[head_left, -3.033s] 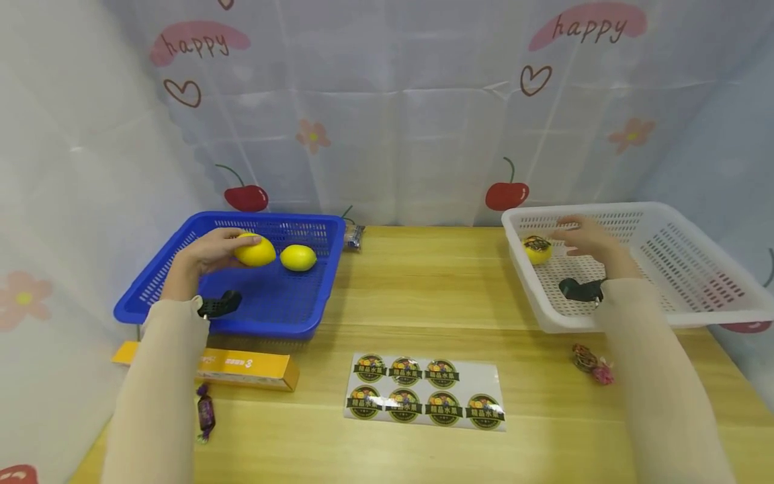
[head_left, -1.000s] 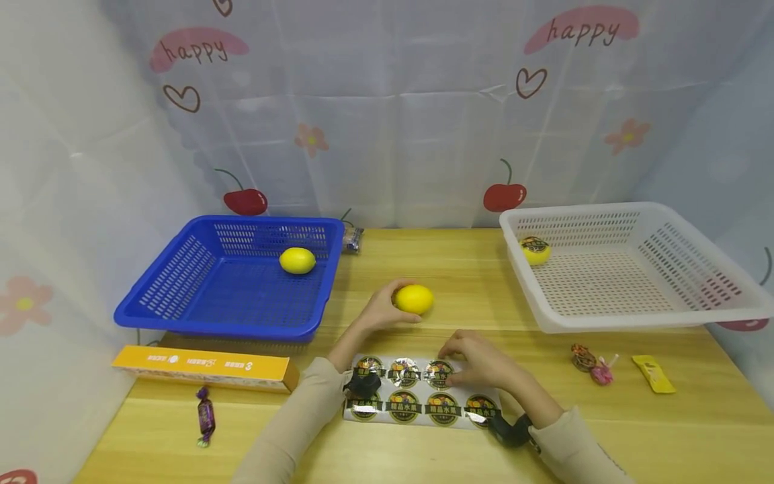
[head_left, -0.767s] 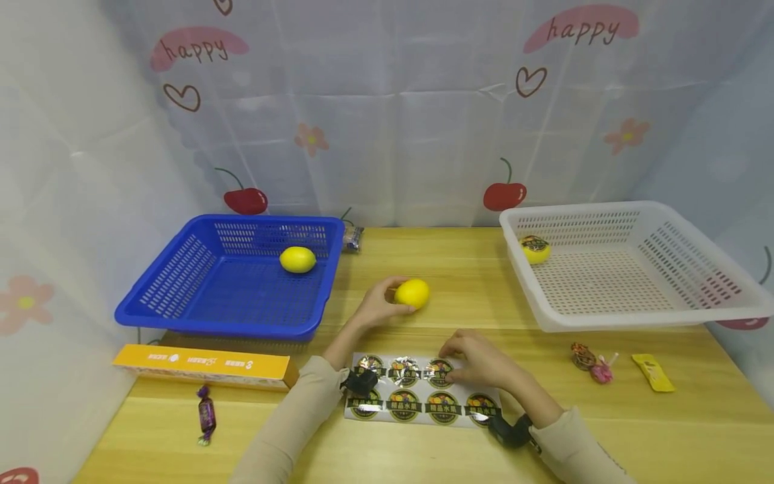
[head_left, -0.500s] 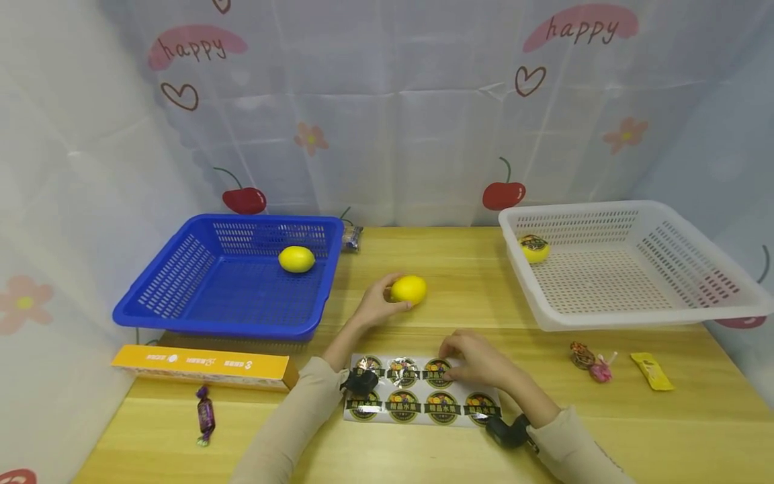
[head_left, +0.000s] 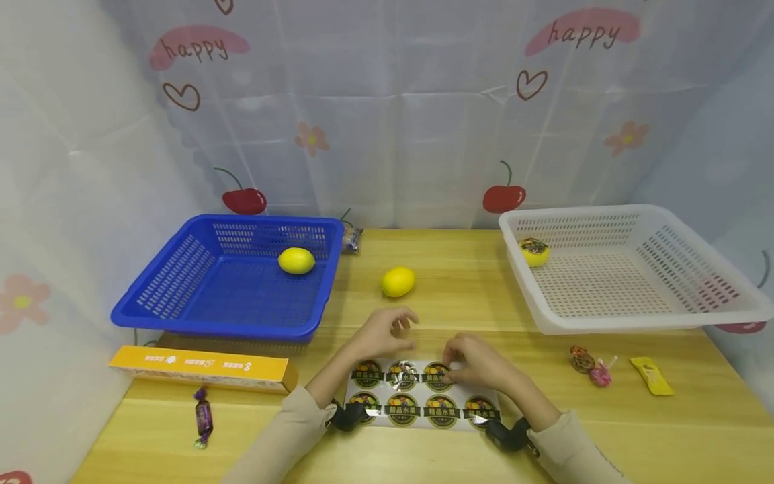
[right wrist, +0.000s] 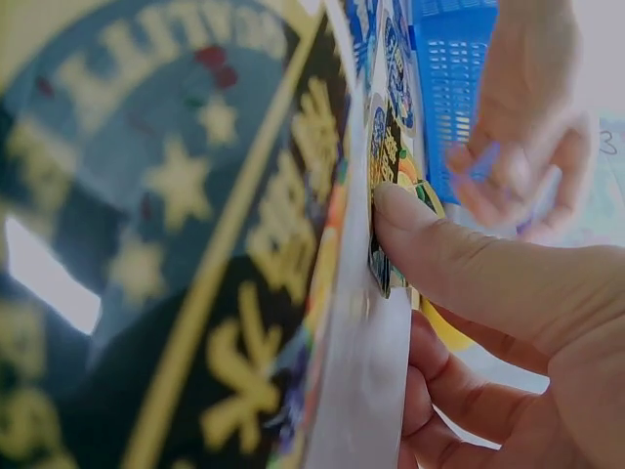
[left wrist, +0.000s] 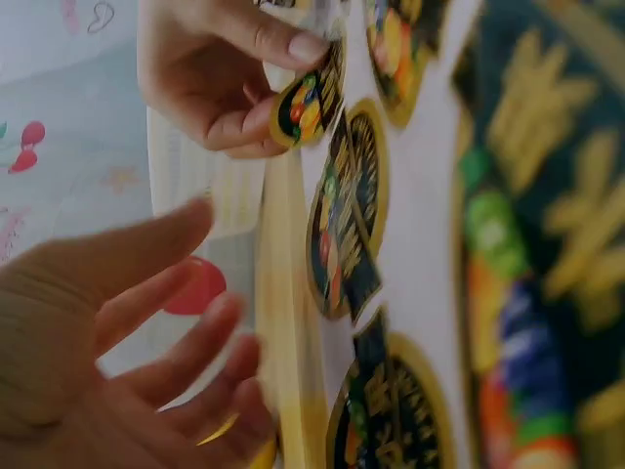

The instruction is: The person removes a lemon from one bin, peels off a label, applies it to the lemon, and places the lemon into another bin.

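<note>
Right hand (head_left: 478,363) pinched one round sticker (left wrist: 305,103) at the edge of the sticker sheet (head_left: 423,396) lying on the counter (head_left: 605,430). Left hand (head_left: 381,334) hovered beside it, fingers loose and apart, holding nothing; loose lemon (head_left: 398,281) lay just beyond its fingertips.

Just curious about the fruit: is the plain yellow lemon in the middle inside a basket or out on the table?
Out. The plain yellow lemon lies on the bare wooden table, between the blue plastic basket and the white plastic basket, with no hand touching it.
</note>
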Motion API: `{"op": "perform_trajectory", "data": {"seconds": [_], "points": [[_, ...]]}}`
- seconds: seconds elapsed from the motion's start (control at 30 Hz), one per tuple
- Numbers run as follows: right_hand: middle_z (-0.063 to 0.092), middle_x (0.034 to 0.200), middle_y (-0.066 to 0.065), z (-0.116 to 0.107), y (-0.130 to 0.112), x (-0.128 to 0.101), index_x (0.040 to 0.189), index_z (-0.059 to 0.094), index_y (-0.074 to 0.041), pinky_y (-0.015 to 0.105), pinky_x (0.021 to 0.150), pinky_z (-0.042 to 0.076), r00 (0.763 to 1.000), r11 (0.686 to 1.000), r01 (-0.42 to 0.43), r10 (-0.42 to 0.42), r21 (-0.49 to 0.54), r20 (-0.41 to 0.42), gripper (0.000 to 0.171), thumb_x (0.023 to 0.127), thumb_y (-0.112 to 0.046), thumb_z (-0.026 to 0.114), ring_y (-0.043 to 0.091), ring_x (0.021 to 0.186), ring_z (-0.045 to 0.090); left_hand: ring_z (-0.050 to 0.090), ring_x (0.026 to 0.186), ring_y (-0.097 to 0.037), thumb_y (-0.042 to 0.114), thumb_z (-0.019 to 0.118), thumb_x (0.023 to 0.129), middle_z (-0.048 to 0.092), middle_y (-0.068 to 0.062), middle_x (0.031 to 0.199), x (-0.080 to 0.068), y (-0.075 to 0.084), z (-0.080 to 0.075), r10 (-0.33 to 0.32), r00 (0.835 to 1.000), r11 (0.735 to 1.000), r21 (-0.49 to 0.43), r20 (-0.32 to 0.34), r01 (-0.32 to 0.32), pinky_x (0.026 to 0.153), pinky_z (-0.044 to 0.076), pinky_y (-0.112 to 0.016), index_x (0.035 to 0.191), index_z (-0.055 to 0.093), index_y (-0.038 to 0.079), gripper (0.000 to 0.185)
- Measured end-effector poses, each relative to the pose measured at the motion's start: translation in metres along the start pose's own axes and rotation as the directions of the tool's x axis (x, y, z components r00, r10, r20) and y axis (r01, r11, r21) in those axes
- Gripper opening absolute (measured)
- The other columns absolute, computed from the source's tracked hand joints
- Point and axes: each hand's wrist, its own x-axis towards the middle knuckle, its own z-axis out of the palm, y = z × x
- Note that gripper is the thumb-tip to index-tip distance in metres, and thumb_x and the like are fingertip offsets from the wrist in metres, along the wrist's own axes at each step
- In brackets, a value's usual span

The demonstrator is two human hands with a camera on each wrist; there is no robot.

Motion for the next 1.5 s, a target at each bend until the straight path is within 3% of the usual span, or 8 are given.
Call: {"op": "perform_trajectory", "data": {"seconds": [0.17,0.37,0.6,0.7,0.83,1.07,1.17,1.5], "points": [[0.056,0.077,-0.007,0.002,0.001,0.0,0.072,0.062,-0.014,0.028,0.069,0.047,1.0,1.0,0.022,-0.022,0.008,-0.012,0.019,0.07,-0.013,0.08,0.008,0.074,0.051,0.056,0.081,-0.009,0.019,0.083,0.07,0.064,0.0,0.09,-0.016,0.007,0.006,-0.032,0.952,0.992,0.124,0.304,-0.006,0.072,0.046,-0.019,0.1,0.069,0.011,0.034],[0.058,0.078,-0.006,-0.001,0.005,-0.001,0.074,0.062,-0.012,0.027,0.07,0.049,0.997,0.988,0.073,-0.073,0.136,-0.003,0.014,0.077,-0.009,0.075,0.008,0.075,0.054,0.051,0.078,-0.006,0.02,0.082,0.071,0.057,0.006,0.085,-0.022,0.011,0.009,-0.058,0.958,0.973,0.232,0.281,-0.009,0.07,0.044,-0.018,0.087,0.072,0.015,0.019],[0.063,0.082,0.006,-0.014,0.017,-0.005,0.083,0.059,-0.001,0.025,0.068,0.053,0.996,0.88,0.09,-0.09,0.467,-0.023,0.009,0.086,-0.005,0.065,0.009,0.075,0.06,0.052,0.076,-0.006,0.019,0.081,0.072,0.059,0.005,0.083,-0.019,0.008,0.008,-0.028,0.954,0.981,0.191,0.298,-0.03,0.069,0.045,-0.018,0.086,0.072,0.013,0.018],[0.062,0.082,0.009,-0.019,0.02,-0.006,0.087,0.057,0.002,0.026,0.067,0.053,0.995,0.868,0.079,-0.042,0.491,-0.087,0.009,0.087,-0.004,0.064,0.011,0.075,0.061,0.053,0.074,-0.008,0.016,0.08,0.074,0.061,0.0,0.081,-0.014,0.005,0.004,-0.005,0.973,0.991,0.128,0.233,-0.026,0.068,0.046,-0.018,0.089,0.068,0.008,0.021],[0.061,0.084,0.011,-0.022,0.021,-0.005,0.095,0.055,0.004,0.027,0.064,0.053,0.988,0.857,0.027,0.056,0.514,-0.145,0.013,0.088,-0.004,0.063,0.017,0.075,0.062,0.054,0.075,-0.019,0.015,0.077,0.077,0.06,-0.012,0.087,-0.004,0.001,-0.004,-0.023,0.999,0.998,0.063,-0.025,0.024,0.067,0.048,-0.025,0.102,0.062,0.0,0.033],[0.061,0.093,0.015,-0.019,0.022,0.0,0.102,0.055,0.006,0.025,0.071,0.052,0.973,0.865,0.037,0.083,0.501,-0.216,0.015,0.089,0.0,0.06,0.017,0.082,0.059,0.05,0.111,-0.036,0.012,0.075,0.077,0.053,-0.02,0.12,0.03,-0.006,-0.022,-0.102,0.9,0.993,0.018,-0.424,0.121,0.095,0.043,-0.048,0.122,0.054,0.001,0.051],[0.062,0.096,0.016,-0.018,0.023,0.004,0.105,0.056,0.006,0.027,0.076,0.052,0.963,0.865,0.025,0.113,0.501,-0.243,0.015,0.09,0.002,0.057,0.02,0.086,0.06,0.043,0.122,-0.035,0.014,0.075,0.077,0.05,-0.019,0.129,0.044,-0.014,-0.028,-0.137,0.893,0.986,0.03,-0.43,0.165,0.103,0.035,-0.051,0.128,0.052,0.003,0.058],[0.063,0.096,0.022,-0.021,0.021,0.017,0.108,0.057,0.009,0.031,0.065,0.053,0.92,0.842,0.031,0.187,0.539,-0.344,0.017,0.092,0.001,0.054,0.027,0.079,0.061,0.052,0.114,-0.034,0.013,0.073,0.081,0.053,-0.018,0.129,0.071,-0.048,-0.021,-0.206,0.955,0.978,-0.022,-0.215,0.206,0.093,0.045,-0.046,0.13,0.049,0.003,0.055]]}}
